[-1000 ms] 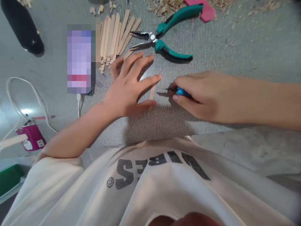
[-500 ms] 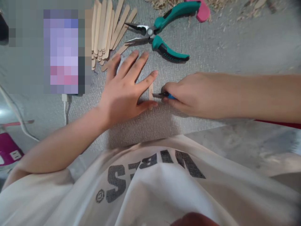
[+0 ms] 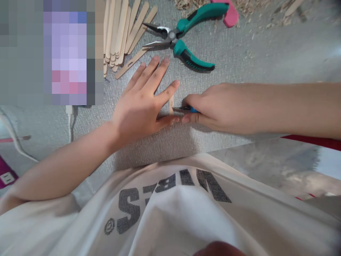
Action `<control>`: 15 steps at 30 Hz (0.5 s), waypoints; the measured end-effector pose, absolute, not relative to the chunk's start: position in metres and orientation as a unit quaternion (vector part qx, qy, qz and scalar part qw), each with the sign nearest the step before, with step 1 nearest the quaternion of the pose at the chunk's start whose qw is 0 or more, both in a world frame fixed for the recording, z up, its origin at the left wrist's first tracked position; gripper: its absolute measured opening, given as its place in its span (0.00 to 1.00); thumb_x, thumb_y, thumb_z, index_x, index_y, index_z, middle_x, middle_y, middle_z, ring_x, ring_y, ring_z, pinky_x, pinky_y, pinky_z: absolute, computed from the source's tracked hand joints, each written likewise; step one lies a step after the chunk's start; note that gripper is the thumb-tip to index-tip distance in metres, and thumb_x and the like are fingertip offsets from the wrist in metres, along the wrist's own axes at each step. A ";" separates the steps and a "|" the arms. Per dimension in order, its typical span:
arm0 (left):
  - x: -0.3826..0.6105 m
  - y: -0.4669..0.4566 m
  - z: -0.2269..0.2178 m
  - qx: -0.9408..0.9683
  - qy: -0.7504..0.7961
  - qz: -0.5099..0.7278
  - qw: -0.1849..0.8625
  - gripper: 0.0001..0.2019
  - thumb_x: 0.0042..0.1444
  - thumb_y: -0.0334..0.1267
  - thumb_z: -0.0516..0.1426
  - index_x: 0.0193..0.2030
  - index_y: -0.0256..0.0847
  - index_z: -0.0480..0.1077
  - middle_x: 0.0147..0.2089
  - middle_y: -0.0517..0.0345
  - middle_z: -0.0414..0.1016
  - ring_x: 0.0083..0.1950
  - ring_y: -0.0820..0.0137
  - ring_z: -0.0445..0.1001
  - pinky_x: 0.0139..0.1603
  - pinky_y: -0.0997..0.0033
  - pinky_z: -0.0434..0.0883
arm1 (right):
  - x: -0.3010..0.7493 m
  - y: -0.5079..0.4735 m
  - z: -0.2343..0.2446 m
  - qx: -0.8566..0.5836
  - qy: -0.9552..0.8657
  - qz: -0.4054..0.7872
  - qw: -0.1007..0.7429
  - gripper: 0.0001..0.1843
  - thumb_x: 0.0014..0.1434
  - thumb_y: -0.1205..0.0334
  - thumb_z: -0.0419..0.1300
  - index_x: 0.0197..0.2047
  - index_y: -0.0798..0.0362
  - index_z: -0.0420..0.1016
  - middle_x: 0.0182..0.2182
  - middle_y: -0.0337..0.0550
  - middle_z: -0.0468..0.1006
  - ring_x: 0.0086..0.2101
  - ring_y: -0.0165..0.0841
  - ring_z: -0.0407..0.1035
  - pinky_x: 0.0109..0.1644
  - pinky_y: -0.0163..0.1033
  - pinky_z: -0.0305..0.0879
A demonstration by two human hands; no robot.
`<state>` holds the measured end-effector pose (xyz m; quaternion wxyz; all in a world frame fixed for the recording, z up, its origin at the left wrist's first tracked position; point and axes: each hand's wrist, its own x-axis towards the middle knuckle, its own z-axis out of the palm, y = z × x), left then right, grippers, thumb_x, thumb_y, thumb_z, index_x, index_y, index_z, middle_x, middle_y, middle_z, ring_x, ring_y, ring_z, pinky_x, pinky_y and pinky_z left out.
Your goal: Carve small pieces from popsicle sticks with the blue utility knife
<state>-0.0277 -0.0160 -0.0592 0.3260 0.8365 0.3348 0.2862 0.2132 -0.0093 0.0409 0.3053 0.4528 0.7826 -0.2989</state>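
Observation:
My left hand (image 3: 145, 101) lies flat with spread fingers on the grey mat (image 3: 239, 60), pressing down a short wooden craft stick (image 3: 171, 104) between thumb and forefinger. My right hand (image 3: 210, 108) is closed round a small blue-handled knife (image 3: 186, 108); its blade tip touches the stick's right edge. A pile of several wooden craft sticks (image 3: 119, 32) lies beyond my left hand's fingertips.
Teal-handled needle-nose pliers (image 3: 183, 42) lie open beyond the hands. A pink object (image 3: 229, 14) and wood shavings (image 3: 186, 4) sit at the far edge. A blurred device with a white cable (image 3: 69, 113) is at left; a magenta power strip (image 3: 5, 174) at far left.
My right hand moved left, bringing the knife blade from a gap away up against the stick. The left hand stayed pressed on the stick. The camera view shifted slightly.

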 end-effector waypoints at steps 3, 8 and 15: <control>-0.028 -0.016 -0.060 0.834 0.335 0.291 0.328 0.40 0.50 0.65 0.78 0.68 0.56 0.80 0.79 0.43 0.73 0.87 0.32 0.59 0.87 0.21 0.55 | 0.210 -0.009 0.043 0.473 0.768 -0.310 0.300 0.19 0.77 0.44 0.65 0.40 0.50 0.80 0.18 0.38 0.69 0.22 0.36 0.64 0.36 0.45 0.49; -0.027 -0.017 -0.061 0.835 0.332 0.299 0.322 0.39 0.51 0.60 0.78 0.69 0.55 0.79 0.79 0.43 0.73 0.88 0.32 0.57 0.88 0.21 0.54 | 0.198 -0.004 0.054 0.468 0.754 -0.321 0.331 0.21 0.79 0.50 0.65 0.33 0.49 0.77 0.15 0.34 0.62 0.20 0.32 0.58 0.35 0.45 0.51; -0.024 -0.025 -0.057 0.834 0.368 0.273 0.307 0.43 0.49 0.45 0.81 0.73 0.57 0.76 0.82 0.45 0.69 0.89 0.30 0.54 0.88 0.17 0.52 | 0.190 0.009 0.057 0.505 0.696 -0.352 0.370 0.23 0.84 0.59 0.59 0.35 0.54 0.82 0.18 0.28 0.60 0.21 0.25 0.55 0.39 0.43 0.56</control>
